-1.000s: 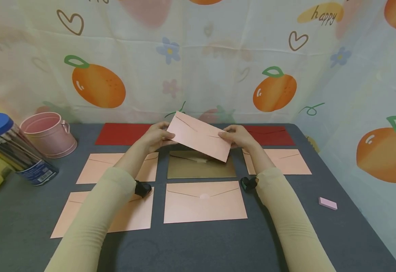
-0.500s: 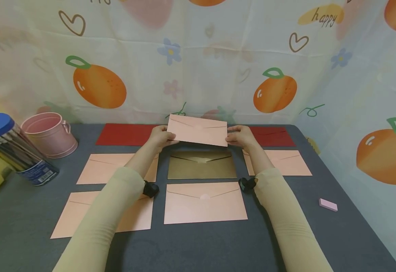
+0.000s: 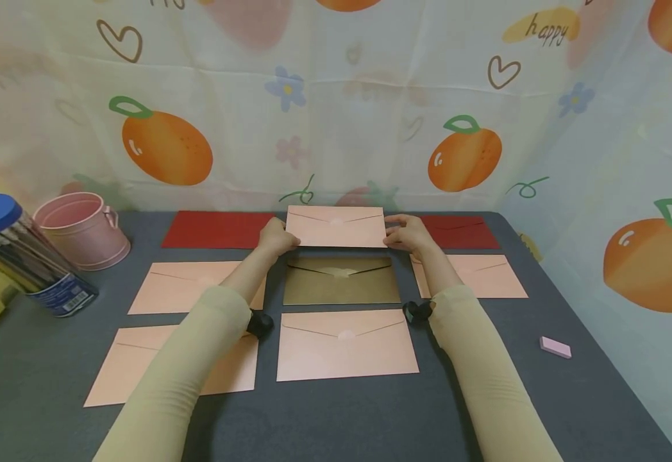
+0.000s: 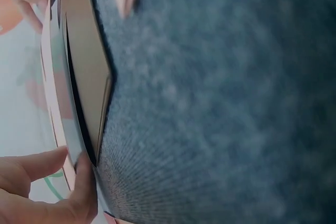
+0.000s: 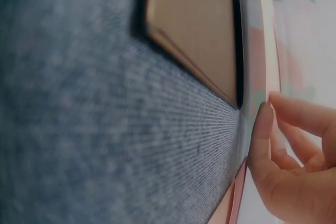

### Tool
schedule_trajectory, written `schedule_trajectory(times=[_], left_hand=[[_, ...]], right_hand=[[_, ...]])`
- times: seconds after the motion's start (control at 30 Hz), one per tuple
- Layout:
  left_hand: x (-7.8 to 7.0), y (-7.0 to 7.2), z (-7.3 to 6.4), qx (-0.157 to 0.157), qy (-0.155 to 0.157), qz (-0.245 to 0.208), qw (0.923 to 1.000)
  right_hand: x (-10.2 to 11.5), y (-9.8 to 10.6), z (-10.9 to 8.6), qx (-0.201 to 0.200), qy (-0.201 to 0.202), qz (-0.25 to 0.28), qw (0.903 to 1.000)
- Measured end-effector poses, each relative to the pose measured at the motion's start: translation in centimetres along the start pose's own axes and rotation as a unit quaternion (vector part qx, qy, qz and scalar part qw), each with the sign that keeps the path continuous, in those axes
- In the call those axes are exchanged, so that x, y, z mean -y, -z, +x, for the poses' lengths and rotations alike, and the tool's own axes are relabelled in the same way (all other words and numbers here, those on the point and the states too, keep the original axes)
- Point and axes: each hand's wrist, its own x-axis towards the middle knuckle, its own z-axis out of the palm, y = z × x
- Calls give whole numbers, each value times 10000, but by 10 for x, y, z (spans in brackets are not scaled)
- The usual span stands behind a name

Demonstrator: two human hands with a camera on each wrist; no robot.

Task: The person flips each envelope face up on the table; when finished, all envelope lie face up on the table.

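Observation:
At the middle of the back row, a pale pink envelope (image 3: 336,228) lies or hovers just behind a gold envelope (image 3: 342,285); whether it touches the table cannot be told. My left hand (image 3: 278,237) pinches its left side, and the left wrist view shows thumb and finger (image 4: 84,182) on either side of the thin edge. On the right side my right hand (image 3: 408,234) holds it between thumb and fingers (image 5: 261,135). Red envelopes flank it, one (image 3: 215,230) to the left and another (image 3: 457,232) to the right, partly hidden by the hands.
More pink envelopes lie in rows nearer me, one (image 3: 347,353) at front centre and one (image 3: 486,276) at right. A pink cup (image 3: 82,234) and a blue-lidded jar of sticks (image 3: 30,256) stand at left. A small pink block (image 3: 555,347) lies at right.
The pink envelope, tilted in the air over the gold one at first, has been levelled, moved back and lowered between the red ones. Both hands have gone with it.

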Motion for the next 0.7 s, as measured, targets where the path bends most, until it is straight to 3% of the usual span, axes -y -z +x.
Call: schedule_trajectory(times=[0.2, 0.3, 0.7], left_hand=[[0, -1, 0, 81, -187, 611, 9979], [1, -2, -1, 56, -336, 721, 9968], [-5, 0, -1, 56, -367, 1070, 9936]], right_hand=[[-2, -1, 1, 106, -46, -311, 9994], [-3, -1, 1, 159, -55, -556, 9983], [-1, -8, -1, -31, 85, -1081, 9941]])
